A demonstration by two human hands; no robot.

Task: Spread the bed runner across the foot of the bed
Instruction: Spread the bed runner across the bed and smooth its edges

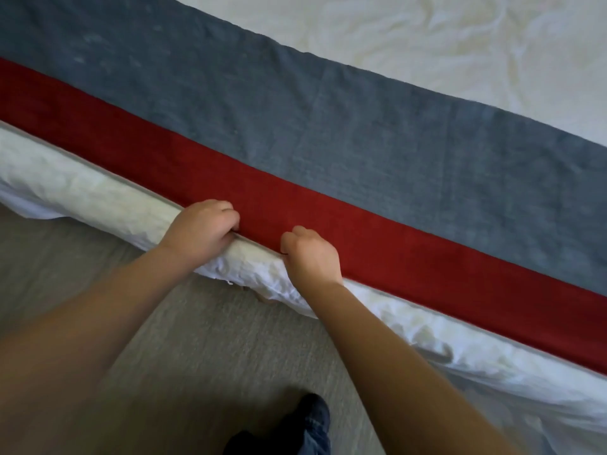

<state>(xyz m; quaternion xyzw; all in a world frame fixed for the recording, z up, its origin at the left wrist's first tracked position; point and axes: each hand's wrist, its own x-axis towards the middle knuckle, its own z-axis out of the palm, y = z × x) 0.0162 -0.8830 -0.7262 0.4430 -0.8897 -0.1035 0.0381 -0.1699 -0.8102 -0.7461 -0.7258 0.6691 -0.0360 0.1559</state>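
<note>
The bed runner (295,133) lies flat across the foot of the bed, running from upper left to lower right. It has a wide grey-blue band and a narrower red band (328,224) along its near side. My left hand (200,228) grips the red band's near edge at the mattress rim, fingers curled over it. My right hand (312,254) pinches the same edge a hand's width to the right. Both forearms reach in from the bottom.
The white bed cover (460,44) shows beyond the runner. The mattress side (98,195), wrapped in crumpled white sheet, drops to a beige carpet (197,339). A leg in jeans and a dark foot (312,418) stand by the bed.
</note>
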